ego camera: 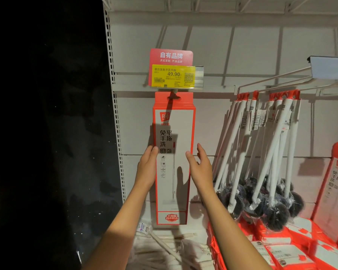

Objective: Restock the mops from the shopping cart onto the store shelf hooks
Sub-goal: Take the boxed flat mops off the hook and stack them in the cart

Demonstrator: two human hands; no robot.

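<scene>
A tall red-and-white boxed mop (174,133) hangs from a shelf hook (173,92) under a yellow price tag (173,76). My left hand (147,168) touches the box's left edge with straight fingers, thumb on the front face. My right hand (200,164) is raised just right of the box, fingers straight and spread, a little off its right edge. The shopping cart is not in view.
Several white-handled black brushes (261,172) hang from hooks to the right. Red-and-white packs (271,240) lie on the shelf below them, and another boxed mop (334,184) leans at far right. White-handled items (164,244) lie under the hanging box. Darkness lies left of the shelf upright (116,133).
</scene>
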